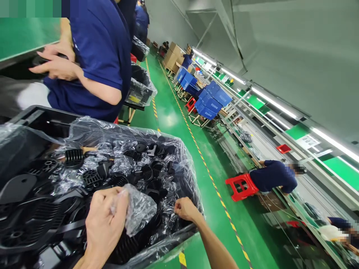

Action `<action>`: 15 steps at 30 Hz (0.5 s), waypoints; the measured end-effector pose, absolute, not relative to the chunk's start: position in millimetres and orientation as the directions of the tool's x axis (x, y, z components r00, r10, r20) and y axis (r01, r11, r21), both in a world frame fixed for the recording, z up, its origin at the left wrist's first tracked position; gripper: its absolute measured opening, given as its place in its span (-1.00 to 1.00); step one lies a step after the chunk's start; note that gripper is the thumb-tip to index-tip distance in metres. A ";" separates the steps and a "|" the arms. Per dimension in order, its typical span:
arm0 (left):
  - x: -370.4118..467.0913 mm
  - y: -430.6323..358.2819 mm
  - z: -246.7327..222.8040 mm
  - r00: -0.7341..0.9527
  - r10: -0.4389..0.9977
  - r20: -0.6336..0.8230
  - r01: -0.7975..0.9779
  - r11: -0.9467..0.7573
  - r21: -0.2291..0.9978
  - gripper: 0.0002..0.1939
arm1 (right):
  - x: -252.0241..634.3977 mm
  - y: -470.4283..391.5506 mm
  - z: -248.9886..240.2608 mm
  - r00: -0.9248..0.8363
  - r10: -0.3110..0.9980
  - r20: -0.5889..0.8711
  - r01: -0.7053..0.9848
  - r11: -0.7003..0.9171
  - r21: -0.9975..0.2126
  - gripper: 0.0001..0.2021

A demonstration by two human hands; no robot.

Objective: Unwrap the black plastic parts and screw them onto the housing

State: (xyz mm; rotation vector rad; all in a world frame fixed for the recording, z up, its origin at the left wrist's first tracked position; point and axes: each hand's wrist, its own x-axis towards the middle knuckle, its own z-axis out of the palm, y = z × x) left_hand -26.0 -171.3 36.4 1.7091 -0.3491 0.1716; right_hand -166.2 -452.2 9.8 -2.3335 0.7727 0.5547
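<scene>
At about nine o'clock in the view stood a black crate [33,116] lined with a clear plastic bag [92,129] and filled with black plastic parts [146,172], many of them ribbed or round. The bag was already opened and its edges were pushed down over the crate rim, so the parts lay uncovered; the crate looked nearly full, and I judged that most of the work with these parts was not yet done.

At seven o'clock the left hand [105,220] was inside the crate. Its fingers were closed on a crumpled piece of the clear film [138,211], held up a little above the parts. I could not tell if a part was also under this hand.

A little to the right, at six o'clock, the right hand [185,209] was at the near corner of the crate, with the fingertips pinched narrow on the edge of the plastic bag. It held no black part.

Above, at ten o'clock, a co-worker in a dark blue shirt [98,52] held something dark in both hands, apart from the crate.

Further right, a green floor [168,112] with a yellow line ran toward one o'clock, past stacked blue bins [210,99]. At four o'clock was a red stool [241,185], and just beside it another person worked at a long bench [280,149].
</scene>
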 end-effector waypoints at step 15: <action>-39.9 -194.4 4.0 0.721 -0.656 0.223 -0.435 -0.178 0.883 -0.39 | -152.7 -416.3 52.4 0.888 -0.149 -0.434 -0.451 -0.101 -0.887 -0.63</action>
